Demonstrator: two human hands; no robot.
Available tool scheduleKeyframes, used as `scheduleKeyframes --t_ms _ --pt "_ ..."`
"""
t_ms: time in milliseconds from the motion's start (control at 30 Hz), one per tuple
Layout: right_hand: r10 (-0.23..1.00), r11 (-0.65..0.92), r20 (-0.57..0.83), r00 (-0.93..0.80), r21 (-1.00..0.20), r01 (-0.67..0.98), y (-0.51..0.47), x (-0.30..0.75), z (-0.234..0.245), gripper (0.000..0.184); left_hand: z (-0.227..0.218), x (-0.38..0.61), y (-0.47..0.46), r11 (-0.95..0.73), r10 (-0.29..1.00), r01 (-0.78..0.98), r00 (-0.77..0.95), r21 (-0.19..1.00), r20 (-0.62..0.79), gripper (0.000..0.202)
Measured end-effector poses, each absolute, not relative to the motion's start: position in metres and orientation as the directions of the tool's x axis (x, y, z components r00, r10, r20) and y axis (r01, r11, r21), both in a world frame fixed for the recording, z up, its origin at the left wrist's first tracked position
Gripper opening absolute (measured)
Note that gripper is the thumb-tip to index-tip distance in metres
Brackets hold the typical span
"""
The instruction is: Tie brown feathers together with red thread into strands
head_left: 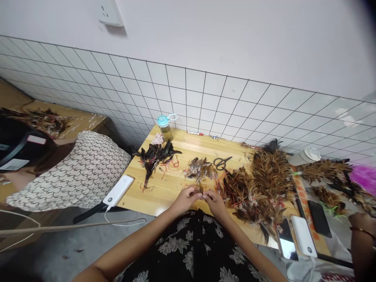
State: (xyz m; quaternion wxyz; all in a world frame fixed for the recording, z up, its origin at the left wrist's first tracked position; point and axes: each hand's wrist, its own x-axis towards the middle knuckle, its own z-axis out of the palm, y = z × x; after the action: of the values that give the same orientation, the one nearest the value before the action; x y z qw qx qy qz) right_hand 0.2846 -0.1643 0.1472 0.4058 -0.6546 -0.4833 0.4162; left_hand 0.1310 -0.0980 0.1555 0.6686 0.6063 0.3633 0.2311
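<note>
Close to my body, at the table's near edge, my left hand [187, 199] and my right hand [214, 201] meet with fingertips pinched together. Between them a small brown feather [200, 187] sticks up, its lower end hidden by the fingers. Just beyond the hands lies a loose pile of grey-brown feathers [201, 168]. Black-handled scissors [222, 163] rest behind it. To the right spreads a big heap of brown feather bunches [258, 188] with red threads among them. A bunch of black feathers [157, 154] tied with red thread lies at the left.
A bottle with a blue lid [165, 127] stands at the back left; a red marker [195, 133] lies by the tiled wall. White power banks [119, 190] sit at both sides. A white cup [305, 157], a phone [319, 218] and another person's hand [364, 225] are at right.
</note>
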Motion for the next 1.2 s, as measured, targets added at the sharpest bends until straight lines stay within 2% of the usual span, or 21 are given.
scheduleKeyframes --t_ms 133,367,467,567,633,667,733,900,1033,1200 --pt "0.974 -0.198 -0.152 0.169 -0.931 0.308 -0.166 0.288 0.146 0.023 0.148 0.137 -0.095 0.169 0.756 0.170 0.609 0.971 -0.238 0.025" --pt "0.968 -0.238 -0.199 0.150 -0.918 0.318 -0.169 0.301 0.139 0.020 0.140 0.149 -0.095 0.083 0.769 0.175 0.615 0.981 -0.175 0.014" --pt "0.955 -0.280 -0.233 0.185 -0.915 0.290 -0.171 0.307 0.134 0.023 0.137 0.155 -0.100 0.076 0.749 0.189 0.637 0.979 -0.181 0.017" --pt "0.938 -0.320 -0.275 0.212 -0.923 0.216 -0.176 0.313 0.130 0.023 0.129 0.159 -0.102 0.165 0.710 0.162 0.665 0.973 -0.231 0.019" --pt "0.923 -0.349 -0.310 0.230 -0.924 0.156 -0.180 0.317 0.129 0.025 0.117 0.159 -0.094 0.234 0.721 0.165 0.632 0.958 -0.285 0.029" --pt "0.913 -0.365 -0.327 0.245 -0.922 0.130 -0.182 0.320 0.129 0.027 0.109 0.157 -0.088 0.234 0.747 0.216 0.584 0.948 -0.318 0.030" --pt "0.892 -0.392 -0.353 0.282 -0.915 0.093 -0.186 0.325 0.127 0.031 0.090 0.149 -0.070 0.197 0.835 0.425 0.400 0.883 -0.379 0.022" --pt "0.845 -0.433 -0.400 0.356 -0.901 0.014 -0.194 0.334 0.121 0.038 0.047 0.125 -0.024 0.192 0.903 0.650 0.177 0.736 -0.391 0.014" --pt "0.855 -0.417 -0.379 0.355 -0.908 0.035 -0.197 0.335 0.118 0.039 0.030 0.126 -0.010 0.096 0.936 0.763 0.149 0.639 -0.319 0.015" --pt "0.859 -0.434 -0.377 0.348 -0.895 0.102 -0.195 0.329 0.119 0.039 0.017 0.142 -0.006 -0.022 0.948 0.828 0.196 0.560 -0.252 0.023"
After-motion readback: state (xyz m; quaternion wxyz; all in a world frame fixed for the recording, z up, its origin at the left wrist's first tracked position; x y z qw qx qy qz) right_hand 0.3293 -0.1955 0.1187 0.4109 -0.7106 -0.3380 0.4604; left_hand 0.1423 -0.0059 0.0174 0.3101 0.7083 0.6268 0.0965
